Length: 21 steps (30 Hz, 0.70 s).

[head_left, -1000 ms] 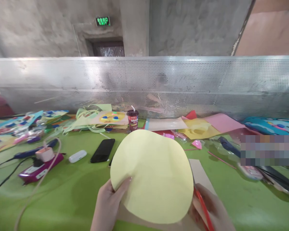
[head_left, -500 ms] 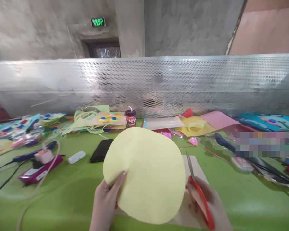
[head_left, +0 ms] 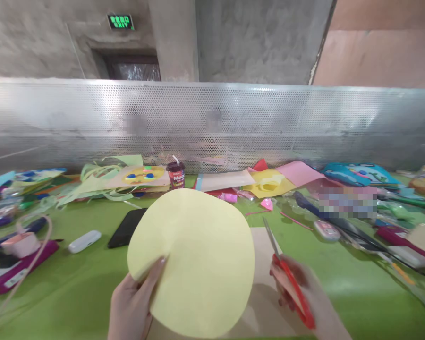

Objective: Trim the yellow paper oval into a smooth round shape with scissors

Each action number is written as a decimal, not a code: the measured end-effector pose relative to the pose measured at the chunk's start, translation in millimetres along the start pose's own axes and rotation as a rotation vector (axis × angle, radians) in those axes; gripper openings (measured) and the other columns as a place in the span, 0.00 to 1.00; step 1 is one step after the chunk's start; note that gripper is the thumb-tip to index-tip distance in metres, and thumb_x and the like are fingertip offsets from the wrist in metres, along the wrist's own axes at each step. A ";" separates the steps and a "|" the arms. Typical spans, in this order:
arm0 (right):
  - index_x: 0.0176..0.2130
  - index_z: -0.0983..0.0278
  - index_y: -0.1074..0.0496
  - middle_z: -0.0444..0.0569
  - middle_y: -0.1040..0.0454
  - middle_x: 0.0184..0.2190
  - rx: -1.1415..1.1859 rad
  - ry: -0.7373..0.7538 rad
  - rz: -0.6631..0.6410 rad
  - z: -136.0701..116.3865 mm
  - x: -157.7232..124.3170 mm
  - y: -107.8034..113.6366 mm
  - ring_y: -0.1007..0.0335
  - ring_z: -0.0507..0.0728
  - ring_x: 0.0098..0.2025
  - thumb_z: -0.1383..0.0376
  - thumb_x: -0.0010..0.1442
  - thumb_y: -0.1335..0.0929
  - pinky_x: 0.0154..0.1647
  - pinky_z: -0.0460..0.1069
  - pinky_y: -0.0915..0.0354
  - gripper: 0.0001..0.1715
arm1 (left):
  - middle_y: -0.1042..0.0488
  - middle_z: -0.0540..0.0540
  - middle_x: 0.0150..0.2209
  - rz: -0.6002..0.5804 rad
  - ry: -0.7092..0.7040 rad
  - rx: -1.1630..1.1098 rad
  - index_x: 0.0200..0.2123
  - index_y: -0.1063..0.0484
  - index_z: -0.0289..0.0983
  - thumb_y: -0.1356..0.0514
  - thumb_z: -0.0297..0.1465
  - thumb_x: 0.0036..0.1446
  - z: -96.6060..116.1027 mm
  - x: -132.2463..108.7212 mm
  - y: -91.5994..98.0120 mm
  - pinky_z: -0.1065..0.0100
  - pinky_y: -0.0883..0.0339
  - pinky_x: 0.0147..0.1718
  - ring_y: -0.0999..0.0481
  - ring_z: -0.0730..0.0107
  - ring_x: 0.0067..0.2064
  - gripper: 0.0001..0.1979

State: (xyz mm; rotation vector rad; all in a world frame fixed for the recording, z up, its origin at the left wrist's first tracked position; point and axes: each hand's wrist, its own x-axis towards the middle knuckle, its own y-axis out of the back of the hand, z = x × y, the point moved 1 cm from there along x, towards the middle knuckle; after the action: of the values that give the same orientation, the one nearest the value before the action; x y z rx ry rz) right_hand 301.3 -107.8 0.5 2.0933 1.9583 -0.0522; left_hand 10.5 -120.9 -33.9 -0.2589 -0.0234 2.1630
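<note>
Yellow paper in the shape of a big circle (head_left: 198, 264) is up in front of the person, over the green counter (head_left: 361, 302). The left hand (head_left: 131, 302) holds it by its lower left edge. The thumb lies flat on the front, and the other fingers are mostly hidden behind the paper, so they pinch it. The circle is a bit wavy, and its edge is smooth all the way round.

The right hand (head_left: 301, 283) has its fingers closed around the red handles of the scissors (head_left: 285, 268). The blades point up and away, and they look close together. The scissors are a little to the right of the circle and do not touch it. A tan sheet (head_left: 265, 302) lies on the counter under both.

The circle hides part of a black phone (head_left: 125, 229). A white case (head_left: 85, 241) lies to the left of the phone. Farther left is a purple power strip (head_left: 38, 262) with a pink plug (head_left: 20, 244) on it.

At the back stands a dark cup (head_left: 176, 175) with a white straw. Just left of it is a yellow face (head_left: 140, 179) with blue eyes.
</note>
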 end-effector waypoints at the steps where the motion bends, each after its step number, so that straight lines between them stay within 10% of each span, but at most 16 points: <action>1: 0.20 0.65 0.35 0.40 0.40 0.10 -0.001 0.023 -0.004 0.6 -0.4 -4.0 0.45 0.47 0.10 0.45 0.37 0.30 0.08 0.42 0.44 0.27 | 0.24 0.39 0.31 -0.002 -0.001 0.005 0.37 0.25 0.31 0.35 0.37 0.39 -0.4 0.3 0.0 0.55 0.29 0.35 0.25 0.52 0.35 0.21; 21: 0.23 0.65 0.37 0.38 0.41 0.13 0.019 0.145 -0.140 14.8 7.4 -25.9 0.45 0.45 0.10 0.46 0.46 0.33 0.11 0.41 0.41 0.25 | 0.24 0.40 0.38 0.049 0.075 0.019 0.39 0.26 0.33 0.34 0.40 0.38 -4.0 3.0 -0.3 0.56 0.29 0.37 0.26 0.52 0.39 0.24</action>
State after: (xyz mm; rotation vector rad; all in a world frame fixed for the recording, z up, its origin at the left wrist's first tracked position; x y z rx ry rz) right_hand 278.8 -102.6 -19.8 2.0199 2.1951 0.0546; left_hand 9.9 -118.6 -38.3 -0.3329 0.0469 2.1990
